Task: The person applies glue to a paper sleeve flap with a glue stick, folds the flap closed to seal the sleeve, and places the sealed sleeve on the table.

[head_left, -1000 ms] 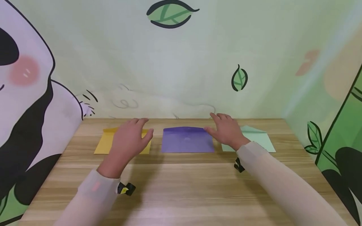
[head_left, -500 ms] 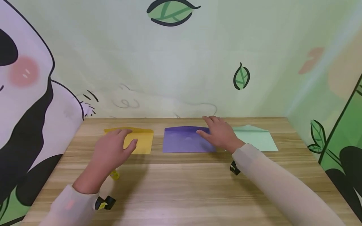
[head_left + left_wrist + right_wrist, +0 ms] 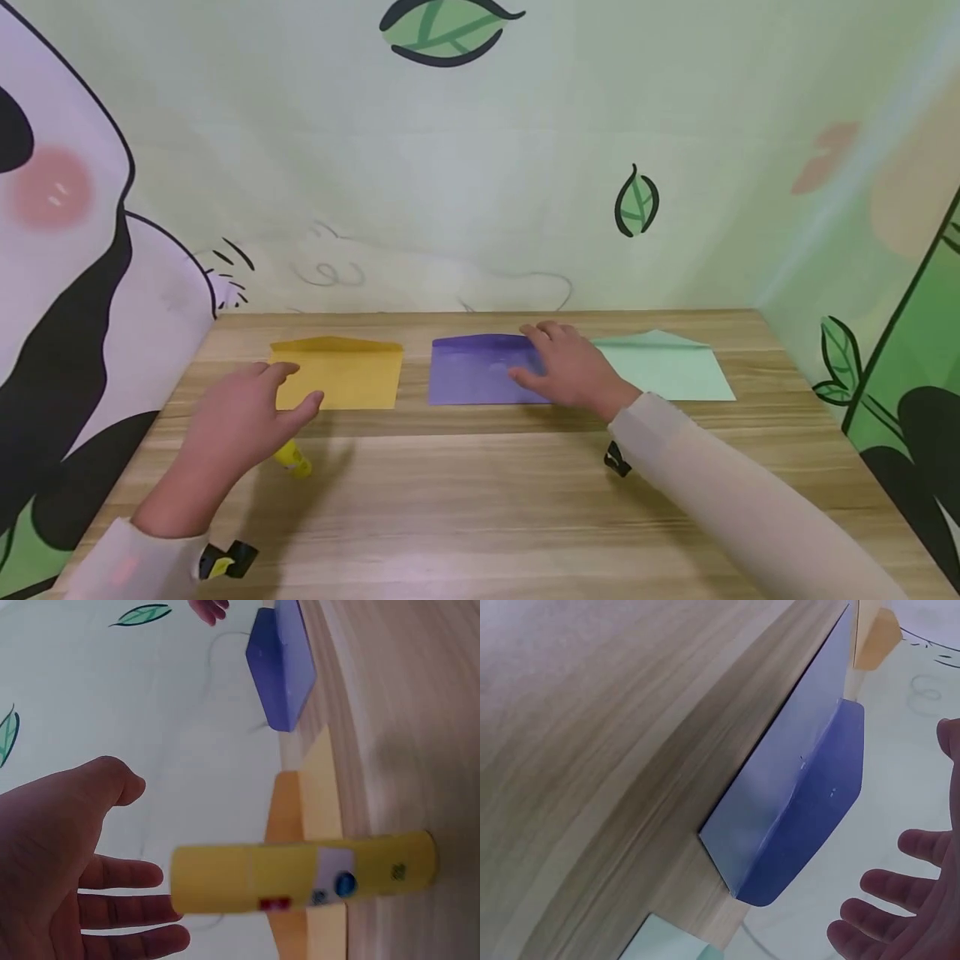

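My left hand (image 3: 240,417) hovers over the left part of the table, fingers relaxed and holding nothing. A yellow glue stick (image 3: 292,874) stands upright on the table beside it; in the head view the hand hides most of the stick. Behind that hand lies a yellow envelope (image 3: 352,379), its flap raised at the back. My right hand (image 3: 573,367) is held above the right end of a purple envelope (image 3: 472,375), fingers spread, nothing gripped. The purple envelope's flap (image 3: 817,802) is open too. A mint-green envelope (image 3: 675,371) lies to the right, partly covered by the right hand.
The wooden table (image 3: 465,500) ends at a pale wall covering (image 3: 420,183) printed with leaves and a panda. The three envelopes form a row near its far edge. A small black clip-like piece (image 3: 228,560) is at the left cuff.
My left hand has drawn back leftward and toward me, uncovering the yellow envelope and part of the glue stick. The right hand has shifted slightly left and lower, over the purple envelope.
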### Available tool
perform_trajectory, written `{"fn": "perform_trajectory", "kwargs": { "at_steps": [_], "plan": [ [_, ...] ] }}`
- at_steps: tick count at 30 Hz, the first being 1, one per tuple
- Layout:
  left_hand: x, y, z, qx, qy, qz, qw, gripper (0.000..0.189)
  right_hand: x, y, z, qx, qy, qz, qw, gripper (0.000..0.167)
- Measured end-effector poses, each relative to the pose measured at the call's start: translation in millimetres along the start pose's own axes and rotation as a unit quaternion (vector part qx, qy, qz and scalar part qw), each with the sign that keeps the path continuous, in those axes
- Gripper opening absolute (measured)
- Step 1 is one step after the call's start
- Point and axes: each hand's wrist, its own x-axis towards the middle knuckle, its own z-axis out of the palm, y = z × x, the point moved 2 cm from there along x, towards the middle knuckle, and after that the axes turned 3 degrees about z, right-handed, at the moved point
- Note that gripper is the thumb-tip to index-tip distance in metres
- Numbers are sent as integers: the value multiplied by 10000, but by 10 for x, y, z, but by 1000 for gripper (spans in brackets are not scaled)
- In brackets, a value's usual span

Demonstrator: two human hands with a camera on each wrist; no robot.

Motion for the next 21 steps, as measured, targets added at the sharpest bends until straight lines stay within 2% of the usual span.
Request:
{"fn": "perform_trajectory", "kwargs": {
  "at_steps": [6, 14, 21],
  "plan": [
    [-89, -107, 64, -80, -353, -216, 9991, 69, -37, 29, 29, -236, -21, -36, 9997, 80],
    [-178, -151, 78, -105, -379, -221, 9990, 77, -26, 61, 112, -248, -87, -160, 9995, 79],
    [-206, -136, 115, -47, -524, -104, 9986, 75, -53, 94, 131, -269, -98, -9, 9996, 79]
  ]
}}
